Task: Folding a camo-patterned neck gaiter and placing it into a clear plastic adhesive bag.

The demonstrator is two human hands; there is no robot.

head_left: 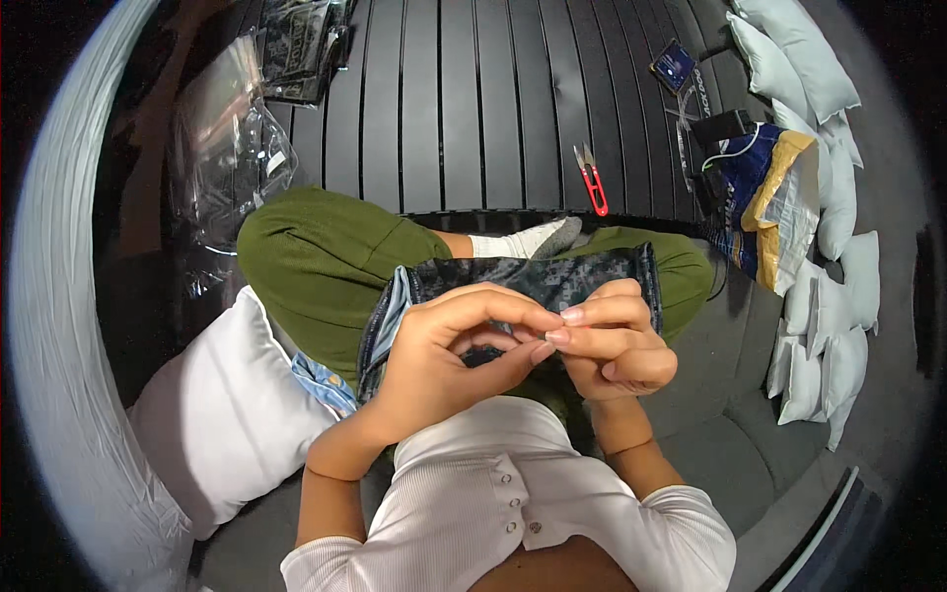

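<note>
My left hand (434,345) and my right hand (619,343) meet above my lap, fingertips nearly touching. Thumb and forefinger of each are pinched closed; whatever lies between them is too small to make out. Below them, a dark camouflage-patterned cloth piece (602,279) with a light blue inner side is spread over my crossed legs in green trousers (326,247). Red-handled thread snips (592,185) lie beyond my lap on the black slatted surface (459,109), blades slightly apart and pointing away.
Clear plastic bags (232,163) and dark patterned packages (296,49) lie at the far left. A white pillow (232,400) rests by my left side. Toward the right are a blue and gold bag (764,197), a dark blue box (674,66) and several small pale pillows (824,316).
</note>
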